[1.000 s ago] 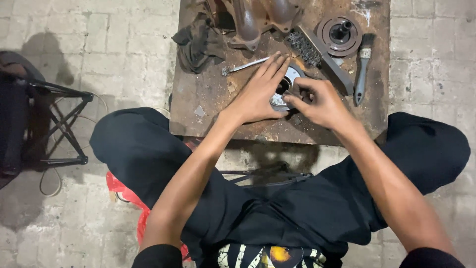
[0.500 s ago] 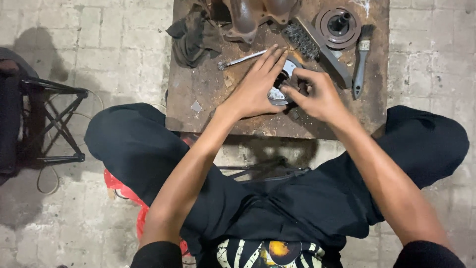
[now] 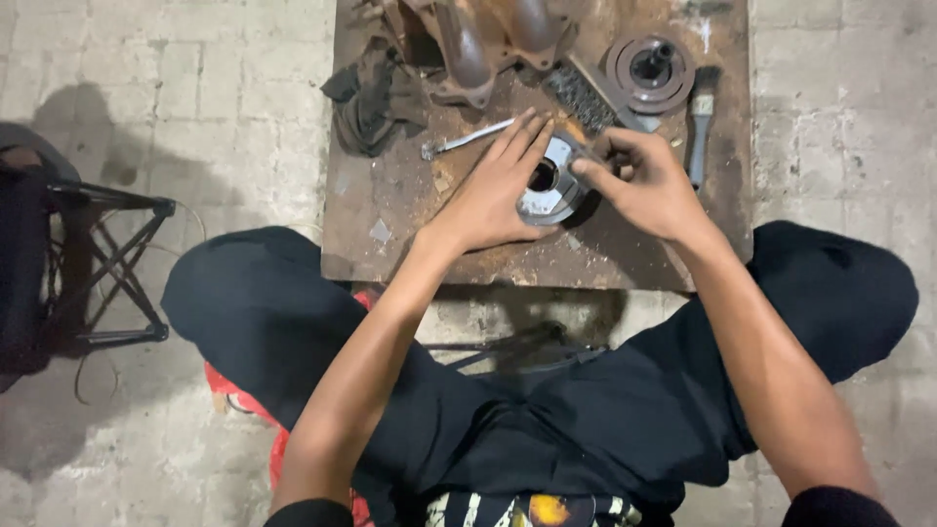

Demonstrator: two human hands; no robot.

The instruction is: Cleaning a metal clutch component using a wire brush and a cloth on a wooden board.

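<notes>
Two hands: both work on one round metal disc point(image 3: 549, 190), a silvery part with a dark centre bore, lying flat near the middle of the rusty steel bench plate point(image 3: 625, 259).
Left hand point(image 3: 498, 190): lies flat, fingers spread open and stretched across the disc's left and far edge; it presses down, it does not clasp.
Right hand point(image 3: 649, 185): fingers curled in at the disc's right rim, thumb and forefinger pinched close. Whether a small tool or part sits in that pinch I cannot tell; the knuckles hide it.
Judgement on the step: the disc looks to be steadied by the left palm while the right works at its rim. Doing it well probably calls for even downward pressure, so the disc does not slide on the gritty plate, and for keeping the left fingertips away from the point where the right hand works.
Risk: a slip could likely push the disc toward the wire brush point(image 3: 586, 96) just beyond it.
Far side: a round flanged hub point(image 3: 651, 70) at far right, a paintbrush point(image 3: 699, 132) right of the hands, a wrench point(image 3: 467, 140) and a dark rag point(image 3: 376, 98) to the left, a rusty cast housing point(image 3: 468, 44) at the far edge.
Near side: the person sits with knees apart in black trousers point(image 3: 293, 312); a folding stool point(image 3: 98, 263) stands well to the left on the tiled floor.
</notes>
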